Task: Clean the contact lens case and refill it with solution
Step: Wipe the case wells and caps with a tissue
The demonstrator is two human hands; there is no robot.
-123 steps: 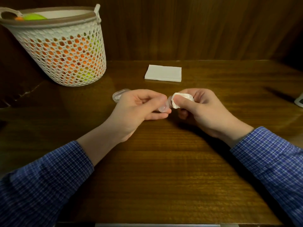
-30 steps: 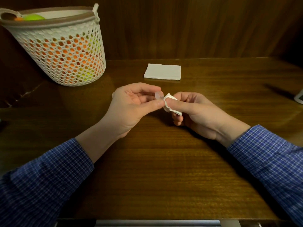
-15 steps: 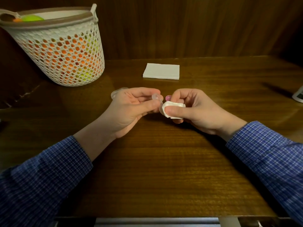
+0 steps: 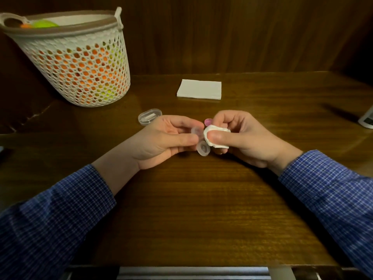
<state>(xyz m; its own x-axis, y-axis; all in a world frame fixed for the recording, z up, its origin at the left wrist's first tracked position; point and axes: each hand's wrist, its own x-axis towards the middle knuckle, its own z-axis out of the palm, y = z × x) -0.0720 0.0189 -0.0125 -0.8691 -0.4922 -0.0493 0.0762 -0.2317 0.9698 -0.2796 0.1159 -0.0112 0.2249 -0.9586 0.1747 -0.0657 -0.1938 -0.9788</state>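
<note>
While left hand [image 4: 161, 141] pinches lens case [image 4: 201, 146] | right hand [image 4: 244, 138] presses tissue [image 4: 217, 138]

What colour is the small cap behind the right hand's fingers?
Pink-magenta: the small round cap peeks out just behind the right hand, seen in the head view.

white device [image 4: 367, 120] cut off by right edge; basket [image 4: 80, 57] clipped left.

tabletop [image 4: 201, 209]: dark wood, glossy | wall [image 4: 222, 33]: dark wood panel, straight behind | light: dim, warm | metal strip [image 4: 191, 272]: near edge
</note>
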